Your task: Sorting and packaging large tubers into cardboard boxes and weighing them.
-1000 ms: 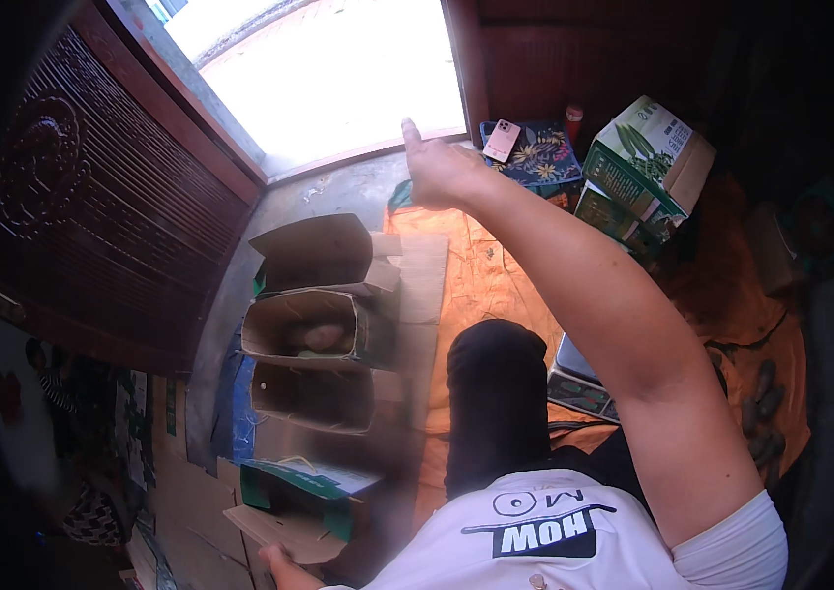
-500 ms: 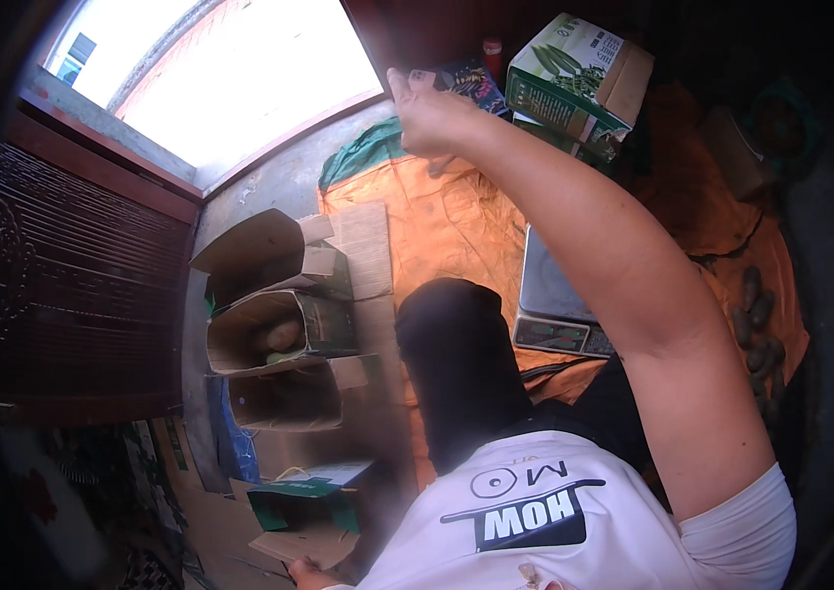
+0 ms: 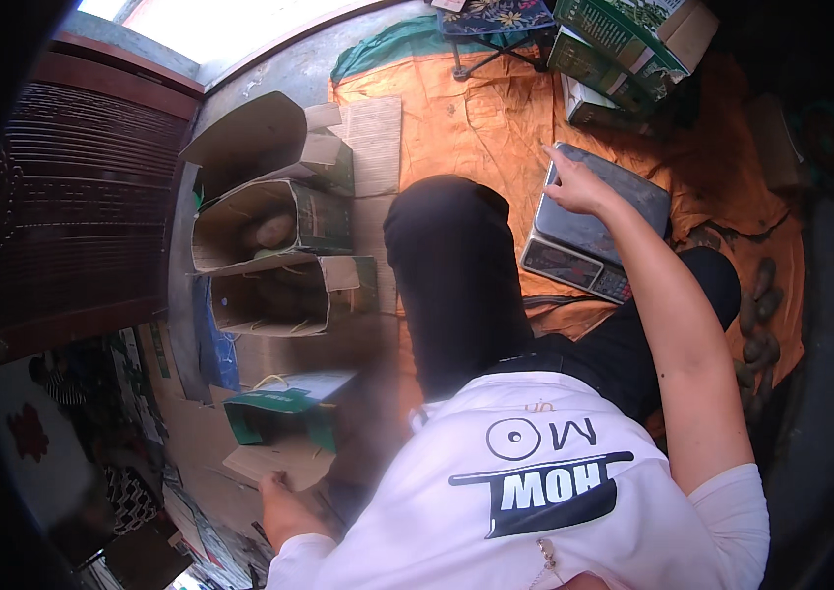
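My right hand [image 3: 576, 187] hovers over or touches the flat plate of a grey weighing scale [image 3: 624, 182]; I cannot tell which. Its fingers are partly stretched out, with nothing in them. At the lower left, my left hand [image 3: 284, 506] is at the flap of a green carton [image 3: 284, 405] that lies with its opening toward me. The fingertips close over the flap's edge. Above that carton are other open cardboard cartons, one [image 3: 284, 295] with dark items in it, another holding a brownish, rounded root or tuber [image 3: 274, 231].
An orange sheet [image 3: 446, 118] covers the floor. Several tubers [image 3: 756, 305] lie at the right. Stacked green cartons [image 3: 624, 59] and a folding stool [image 3: 496, 20] stand at the far side. A carved wooden door [image 3: 83, 187] is at the left.
My right hand has come down and right from beyond the sheet's far edge to the scale. The view has shifted, showing more of my left forearm; the left hand stays at the carton flap.
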Tool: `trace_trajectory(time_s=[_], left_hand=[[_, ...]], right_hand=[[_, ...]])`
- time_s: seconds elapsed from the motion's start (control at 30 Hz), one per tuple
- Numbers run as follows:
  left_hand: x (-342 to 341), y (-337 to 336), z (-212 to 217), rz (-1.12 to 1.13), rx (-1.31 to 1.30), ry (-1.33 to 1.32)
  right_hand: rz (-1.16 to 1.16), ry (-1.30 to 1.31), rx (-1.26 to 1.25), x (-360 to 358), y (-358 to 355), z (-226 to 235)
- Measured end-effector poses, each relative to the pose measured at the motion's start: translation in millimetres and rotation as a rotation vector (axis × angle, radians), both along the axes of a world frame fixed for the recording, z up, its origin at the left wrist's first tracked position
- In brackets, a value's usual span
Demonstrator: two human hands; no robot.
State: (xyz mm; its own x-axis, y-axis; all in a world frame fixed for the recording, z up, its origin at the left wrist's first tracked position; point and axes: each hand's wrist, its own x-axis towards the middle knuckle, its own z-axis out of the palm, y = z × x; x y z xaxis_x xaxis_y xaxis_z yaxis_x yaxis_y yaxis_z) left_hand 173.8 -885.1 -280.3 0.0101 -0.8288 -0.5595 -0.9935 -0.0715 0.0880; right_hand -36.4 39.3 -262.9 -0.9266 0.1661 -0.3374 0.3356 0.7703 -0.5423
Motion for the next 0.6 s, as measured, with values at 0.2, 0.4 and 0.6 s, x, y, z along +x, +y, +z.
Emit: trace_trajectory(time_s=[0.2, 0.4, 0.6], left_hand=[[30.9, 17.8, -10.0, 0.19, -0.044, 0.269], [25.5, 42.9, -5.6, 0.197, 0.003, 0.186], [34.0, 60.8, -5.2, 0.217, 0.178, 0.379]], right_hand=[[-0.067, -0.19, -0.107, 93.4, 4.6, -79.2], [-0.103, -0.265, -0.157, 119.8, 4.7, -89.6], [-0.117, -0.108, -0.12, 80.0, 14.0, -58.1]])
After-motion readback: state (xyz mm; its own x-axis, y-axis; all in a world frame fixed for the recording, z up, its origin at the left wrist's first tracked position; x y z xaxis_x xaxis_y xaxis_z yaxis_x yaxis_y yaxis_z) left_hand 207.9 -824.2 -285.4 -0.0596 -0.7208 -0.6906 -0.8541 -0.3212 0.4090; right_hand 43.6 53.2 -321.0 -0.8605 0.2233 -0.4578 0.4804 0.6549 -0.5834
